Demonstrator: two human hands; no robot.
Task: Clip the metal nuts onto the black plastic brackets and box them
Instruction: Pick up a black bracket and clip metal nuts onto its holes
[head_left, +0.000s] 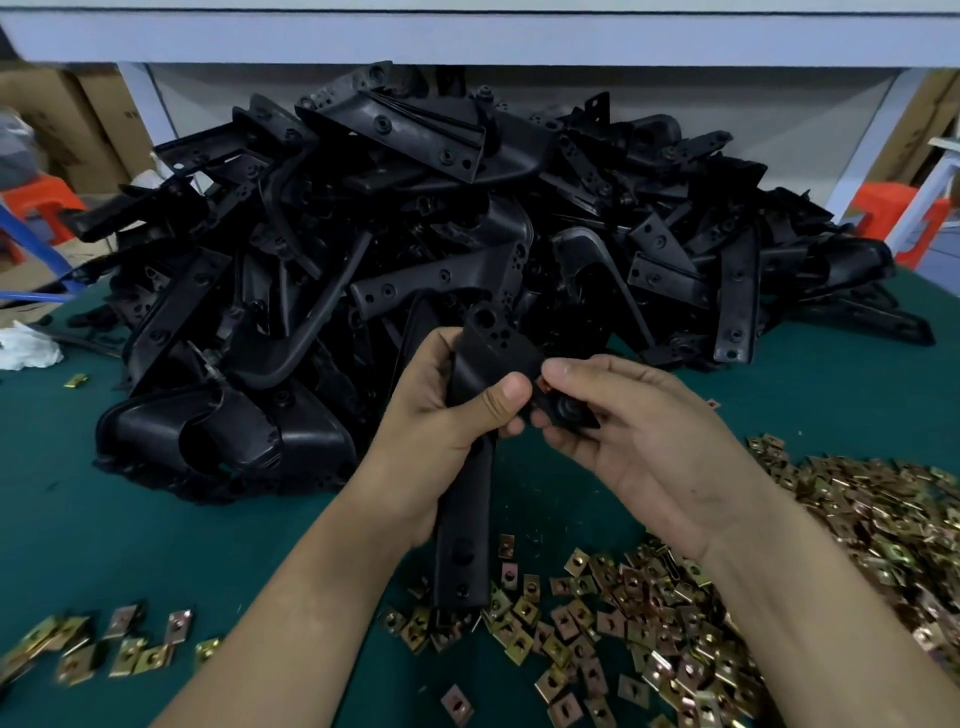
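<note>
A green desk holds a heap of black brackets and loose nuts. The left hand grips one bracket above it — the right hand pinches what looks like a nut at its tab. Pushed on crooked, it could jam or spring away.

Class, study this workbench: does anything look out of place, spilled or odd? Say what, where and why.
One metal nut lies alone at the far left of the table, beside a crumpled white wad and well apart from the big nut heap on the right. It looks like a stray. Nothing looks broken.
</note>
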